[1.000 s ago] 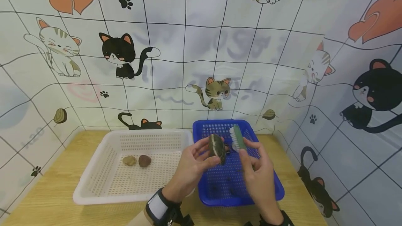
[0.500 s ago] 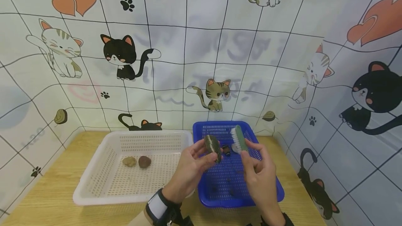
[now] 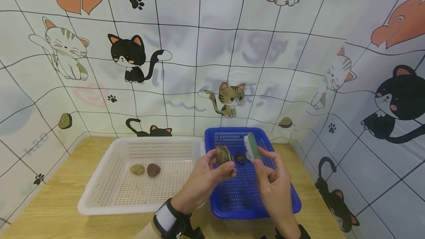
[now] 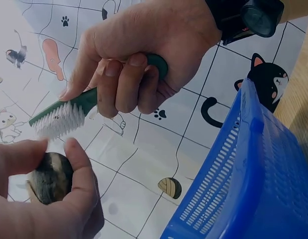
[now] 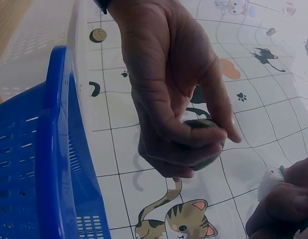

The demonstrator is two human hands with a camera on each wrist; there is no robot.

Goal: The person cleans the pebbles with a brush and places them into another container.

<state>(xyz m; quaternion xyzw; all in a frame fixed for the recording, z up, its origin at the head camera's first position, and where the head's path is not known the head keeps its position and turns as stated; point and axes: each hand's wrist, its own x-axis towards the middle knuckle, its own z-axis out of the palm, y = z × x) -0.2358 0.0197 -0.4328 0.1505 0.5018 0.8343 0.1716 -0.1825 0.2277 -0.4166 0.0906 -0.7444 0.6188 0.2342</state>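
Over the near left of the blue basket [image 3: 255,215], my left hand [image 3: 202,174] grips a dark stone [image 3: 223,154] with pale stripes between thumb and fingers. In the left wrist view the striped stone [image 4: 51,178] shows between thumb and fingertip. My right hand [image 3: 273,183] holds a green-handled brush [image 3: 253,146] with white bristles, its fingers curled round the handle. The bristles face the stone, with a gap between them in the head view. In the right wrist view the left fingers cover much of the stone [image 5: 208,162].
A white basket [image 3: 109,209] stands left of the blue one, holding a tan stone [image 3: 137,169] and a reddish-brown stone [image 3: 153,170]. Inside the blue basket lie a dark banded stone [image 3: 239,158] and a pale stone [image 3: 248,155]. A cat-printed sheet [image 3: 179,47] rises behind the wooden table [image 3: 43,202].
My left hand has turned the stone, so another face with its stripes shows. The stone has shifted slightly left, away from the brush. The right hand stays nearly still.
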